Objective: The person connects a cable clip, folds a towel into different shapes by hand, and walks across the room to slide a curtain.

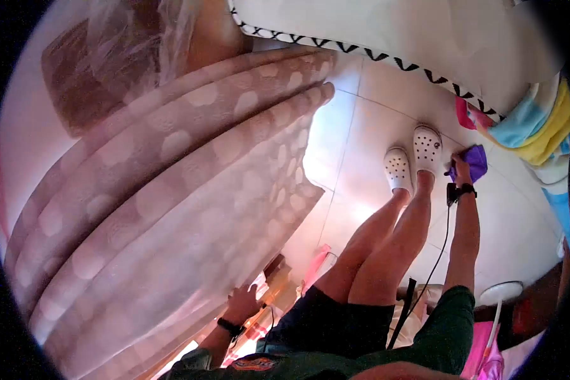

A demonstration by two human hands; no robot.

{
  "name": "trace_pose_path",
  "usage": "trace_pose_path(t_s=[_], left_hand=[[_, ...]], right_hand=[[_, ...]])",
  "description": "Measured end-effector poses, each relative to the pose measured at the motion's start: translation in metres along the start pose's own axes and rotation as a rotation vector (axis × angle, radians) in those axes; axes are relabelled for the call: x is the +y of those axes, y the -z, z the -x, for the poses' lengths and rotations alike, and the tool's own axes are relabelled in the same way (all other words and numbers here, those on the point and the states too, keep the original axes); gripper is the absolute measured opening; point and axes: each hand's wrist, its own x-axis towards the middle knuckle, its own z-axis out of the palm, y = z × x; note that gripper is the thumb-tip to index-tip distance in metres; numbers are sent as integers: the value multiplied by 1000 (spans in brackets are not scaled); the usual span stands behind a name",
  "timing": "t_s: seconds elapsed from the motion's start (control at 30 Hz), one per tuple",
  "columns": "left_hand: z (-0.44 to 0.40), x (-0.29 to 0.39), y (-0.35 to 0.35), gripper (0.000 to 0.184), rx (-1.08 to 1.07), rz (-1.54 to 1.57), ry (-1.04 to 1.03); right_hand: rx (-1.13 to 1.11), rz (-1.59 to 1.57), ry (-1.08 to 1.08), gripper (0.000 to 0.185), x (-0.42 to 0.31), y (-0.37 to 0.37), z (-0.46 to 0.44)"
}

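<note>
My right hand reaches low over the tiled floor and is closed on a purple cloth, just beside my white clogs. Part of the cloth hangs out past the fingers. My left hand is at the lower left, fingers apart, next to a wooden furniture edge and the hem of a polka-dot curtain. Whether it touches either one I cannot tell. Each wrist carries a dark band, and a thin black cable runs from the right one.
A white padded surface with black zigzag trim is at the top. Yellow and blue fabric hangs on the right. A round white base with a pole stands at lower right, near pink fabric. Pale floor tiles lie between.
</note>
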Motion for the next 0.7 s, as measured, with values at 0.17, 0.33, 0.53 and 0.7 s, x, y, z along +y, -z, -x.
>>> trace_pose_path(t_s=[0.17, 0.33, 0.53, 0.7], left_hand=[[-36, 22, 65, 51, -5, 134, -204], [29, 37, 137, 43, 704, 257, -590], [107, 32, 304, 42, 1168, 337, -749], [146, -42, 384, 46, 1538, 299, -542]], right_hand=[[264, 335, 540, 11, 2, -19, -14], [98, 21, 693, 10, -46, -50, 148], [-265, 54, 473, 36, -120, -98, 340], [-269, 198, 221, 64, -310, -205, 620]])
